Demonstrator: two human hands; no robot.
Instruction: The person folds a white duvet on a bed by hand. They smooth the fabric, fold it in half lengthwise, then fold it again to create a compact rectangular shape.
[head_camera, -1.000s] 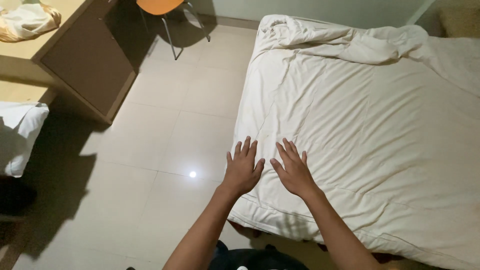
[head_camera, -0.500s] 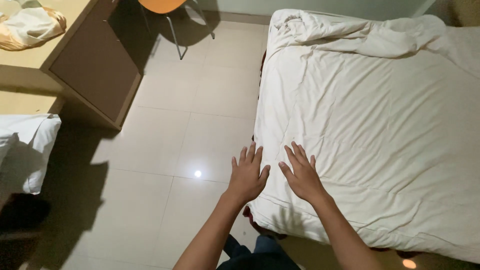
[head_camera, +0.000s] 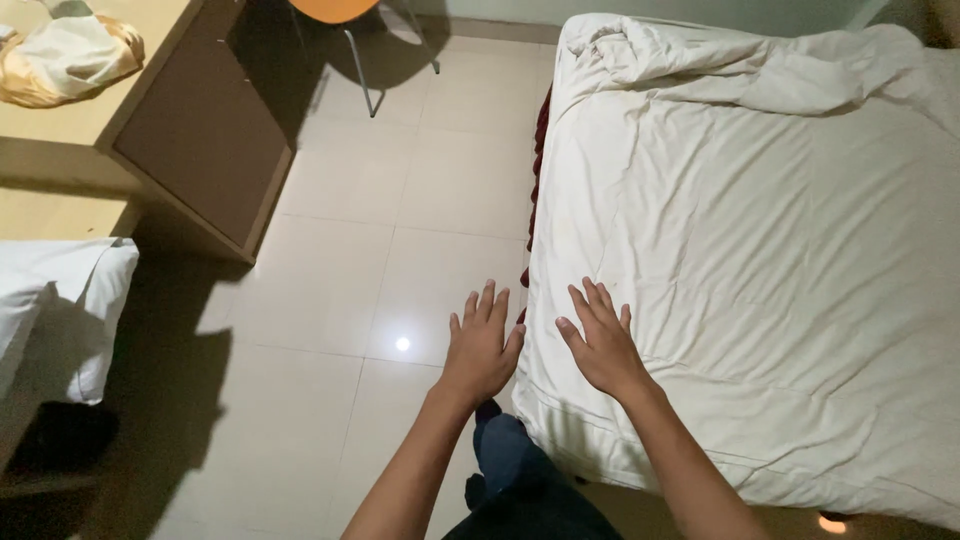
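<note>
Right hand (head_camera: 600, 345): stretched out palm down at the near left corner of the bed, fingers (head_camera: 598, 302) spread flat and gripping nothing; it seems to lie on or just over the white sheet (head_camera: 760, 250), though contact cannot be made out for sure
Left hand (head_camera: 482, 345): also flat and empty, fingers fanned wide, held over the floor (head_camera: 400, 220) just beside the bed's left edge
Near part of sheet: lies fairly smooth by the hands, with shallow creases running toward the right
Far part of sheet: a bunched, rumpled fold (head_camera: 720, 65) lies heaped across the head of the bed, so by my judgement the smoothing is only partly done and that end is left
Around: a wooden surface (head_camera: 90, 120) with a crumpled cloth (head_camera: 65, 60) stands at far left, chair legs (head_camera: 370, 60) beyond
</note>
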